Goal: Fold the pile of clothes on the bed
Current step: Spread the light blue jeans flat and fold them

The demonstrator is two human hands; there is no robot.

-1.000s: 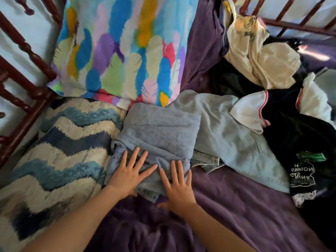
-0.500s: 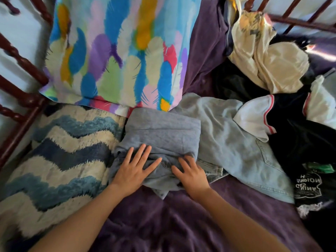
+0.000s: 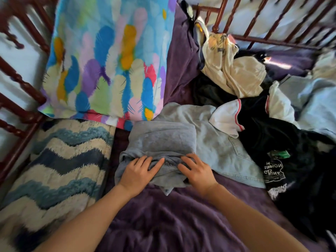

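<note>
Gripping the near edge of the grey garment with both hands. My forearms run in from the bed's near edge over the purple blanket and converge slightly.

- Left hand: palm down, wrist straight, fingers bent and dug into the bunched cloth, thumb stretched out to the right along a crease.
- Right hand: palm down, fingers curled more tightly into the same bunched edge, thumb pointing in toward the left hand. The two thumbs are near each other but apart.
- The grey garment lies about mid-bed, folded to a rough rectangle. Its far half is flat and its near half is rumpled under my fingers.
- Touching its right side are the light denim jeans, spread flat and partly under it.
- Farther right, toward the bed's right edge, is the unfolded pile. A black shirt with white sleeves shows mirrored print, and a pale blue garment lies beyond it.
- A cream garment is heaped toward the far right corner, against the dark red bed rail.
- Along the bed's left edge lies a wavy blue-and-cream throw. Beyond it a feather-print pillow leans at the far left corner.
</note>
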